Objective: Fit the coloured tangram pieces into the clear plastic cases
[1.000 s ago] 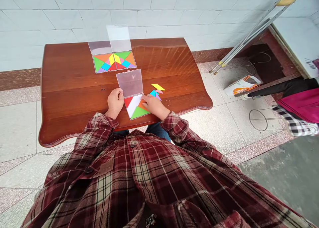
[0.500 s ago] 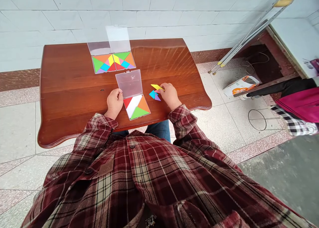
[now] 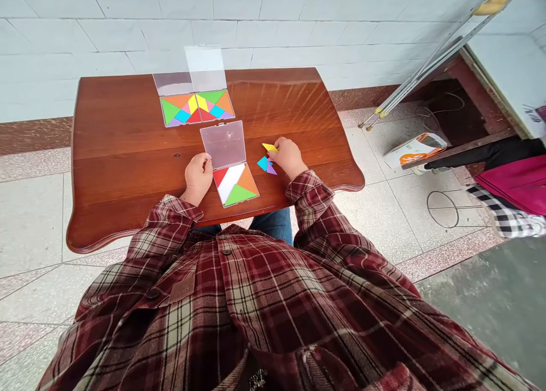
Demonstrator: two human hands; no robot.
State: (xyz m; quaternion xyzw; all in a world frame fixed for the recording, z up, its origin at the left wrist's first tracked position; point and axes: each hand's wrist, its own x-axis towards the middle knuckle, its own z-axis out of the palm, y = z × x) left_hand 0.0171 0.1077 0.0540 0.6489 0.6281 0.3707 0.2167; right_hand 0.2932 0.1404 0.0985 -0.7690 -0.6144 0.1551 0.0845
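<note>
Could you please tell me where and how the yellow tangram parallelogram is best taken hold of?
I would pinch the yellow tangram parallelogram by opposite edges of its right end, coming from the right: it looks thin and flat, and the right hand sits at that end.

Seen from the chest (image 3: 239, 305), the left hand (image 3: 198, 173) sits at eleven o'clock, fingers curled, tips gathered toward one o'clock. The right hand (image 3: 287, 156) lies at one o'clock, slightly farther forward, back upward, fingers bent toward ten. The left forearm (image 3: 164, 223) slants toward one o'clock, the right forearm (image 3: 313, 203) toward eleven, both sleeved.
</note>
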